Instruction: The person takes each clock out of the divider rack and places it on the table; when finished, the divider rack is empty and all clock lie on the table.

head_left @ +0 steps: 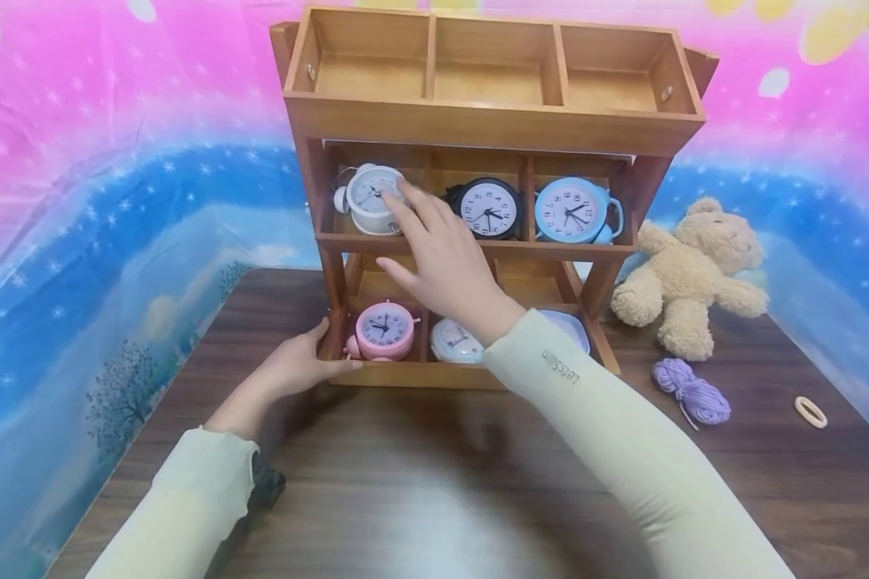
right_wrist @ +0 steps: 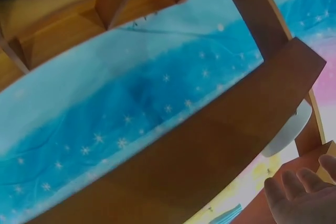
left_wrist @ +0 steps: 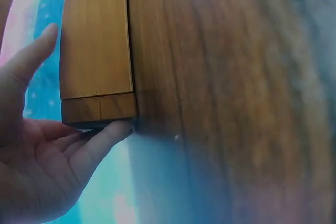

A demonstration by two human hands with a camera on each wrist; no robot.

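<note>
My right hand [head_left: 449,257] reaches over the middle tier of a wooden shelf [head_left: 492,127], its fingers extended. Its fingertips overlap the right side of a white twin-bell alarm clock [head_left: 375,197], which leans back in the left compartment. In the right wrist view, that hand's fingers [right_wrist: 294,184] show at the lower right corner, near the wood. My left hand [head_left: 297,362] rests against the shelf's lower left corner, with fingers touching its end. The left wrist view shows the left thumb [left_wrist: 37,51] spread apart from the wood. Beside it sits a pink alarm clock [head_left: 384,330].
Black [head_left: 488,211] and light blue [head_left: 570,211] clocks fill the other middle compartments. A pale blue clock [head_left: 456,342] and a partly covered pale object [head_left: 568,326] are below. Right of the shelf lie a teddy bear [head_left: 695,273], purple yarn [head_left: 695,392] and a wooden ring [head_left: 811,412].
</note>
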